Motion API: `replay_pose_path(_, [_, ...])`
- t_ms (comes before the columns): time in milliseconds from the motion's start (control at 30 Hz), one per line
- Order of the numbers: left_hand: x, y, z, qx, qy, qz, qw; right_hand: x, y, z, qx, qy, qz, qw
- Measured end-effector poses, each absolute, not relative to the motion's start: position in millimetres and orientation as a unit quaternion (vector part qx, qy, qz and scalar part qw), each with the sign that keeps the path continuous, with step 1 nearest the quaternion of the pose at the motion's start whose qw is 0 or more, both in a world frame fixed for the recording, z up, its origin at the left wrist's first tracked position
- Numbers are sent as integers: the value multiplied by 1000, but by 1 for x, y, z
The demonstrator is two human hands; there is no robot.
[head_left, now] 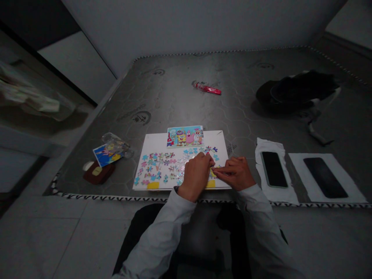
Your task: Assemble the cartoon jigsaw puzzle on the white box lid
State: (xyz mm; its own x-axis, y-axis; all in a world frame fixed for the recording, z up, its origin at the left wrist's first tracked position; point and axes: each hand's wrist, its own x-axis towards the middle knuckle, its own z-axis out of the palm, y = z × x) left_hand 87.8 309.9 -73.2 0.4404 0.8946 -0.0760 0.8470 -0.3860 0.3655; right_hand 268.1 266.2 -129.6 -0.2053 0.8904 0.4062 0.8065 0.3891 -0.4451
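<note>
Jigsaw puzzle pieces (158, 164) lie loose in groups over a white board (184, 139) in front of me. My left hand (197, 172) is closed above the board's right half, its fingertips pressed together; whatever they hold is hidden. Close beside it, my right hand (236, 172) reaches in from the right with thumb and forefinger pinched at a yellowish puzzle piece (213, 173). The two hands' fingertips nearly meet. Along the board's far edge lies a colourful cartoon picture card (185, 137). Yellow tape patches (153, 185) show at the near edge.
Left of the board are a brown case (99, 173) and a clear plastic bag (117, 145) with a printed card (107, 155). Two phones (274, 169) (325, 177) rest on white sheets to the right. Farther back are a red-handled tool (207, 88) and a dark bag (290, 93).
</note>
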Motion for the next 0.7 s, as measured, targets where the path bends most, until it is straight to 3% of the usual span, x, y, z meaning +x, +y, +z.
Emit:
replay_pose_path(367, [80,318,-70,880,453,52,128,268,266,-130,-555,-770,68,307])
replay_pose_path(700, [71,322,-63,815,490,193,241,267,265,-128,-564,-762,87,307])
